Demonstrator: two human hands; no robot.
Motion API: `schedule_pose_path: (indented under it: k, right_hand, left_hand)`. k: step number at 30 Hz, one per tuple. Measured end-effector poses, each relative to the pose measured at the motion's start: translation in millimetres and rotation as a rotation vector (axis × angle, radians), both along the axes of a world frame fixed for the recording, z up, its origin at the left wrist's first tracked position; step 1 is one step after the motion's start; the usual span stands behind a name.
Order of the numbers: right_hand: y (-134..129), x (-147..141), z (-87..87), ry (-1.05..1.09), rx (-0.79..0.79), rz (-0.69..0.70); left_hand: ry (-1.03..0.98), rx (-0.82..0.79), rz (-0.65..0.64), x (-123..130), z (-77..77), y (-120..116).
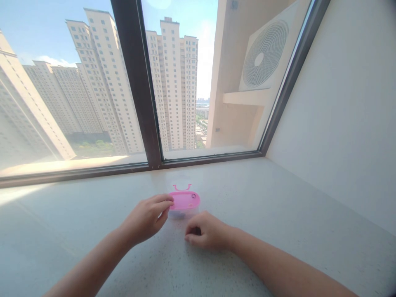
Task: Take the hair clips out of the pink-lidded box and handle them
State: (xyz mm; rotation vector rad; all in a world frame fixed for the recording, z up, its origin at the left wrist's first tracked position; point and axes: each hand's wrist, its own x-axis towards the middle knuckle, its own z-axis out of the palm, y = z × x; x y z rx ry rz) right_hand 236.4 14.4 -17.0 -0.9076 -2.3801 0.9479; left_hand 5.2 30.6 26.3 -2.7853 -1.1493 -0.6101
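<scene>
A small oval box with clear sides and a pink lid stands on the pale speckled sill. Its contents look bluish but are blurred. On the right part of the lid lies a small dark ring-shaped thing. A pink handle juts out behind the lid. My left hand grips the box's left end, fingertips at the lid's edge and thumb lower by the side. In front of the box, my right hand rests on the sill with curled fingers; whatever they may hold is hidden.
The speckled sill reaches back to a window with a dark frame. A white wall bounds it on the right. Outside the glass are tall buildings and an air-conditioner unit.
</scene>
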Motion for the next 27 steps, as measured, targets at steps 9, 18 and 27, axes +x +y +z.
schedule_pose_path:
  k: [9,18,27]
  right_hand:
    - [-1.5,-0.6,3.1,-0.006,-0.002,-0.006]
    - [-0.5,-0.3,0.9,-0.004,0.014,-0.002]
    - [-1.7,-0.4,2.2,-0.013,0.000,-0.010]
  left_hand:
    - [0.014,-0.032,0.006,1.0,1.6,-0.5]
    - [0.021,-0.046,0.009,1.1,2.3,-1.3]
    - [0.006,-0.047,-0.003,3.2,6.5,-4.2]
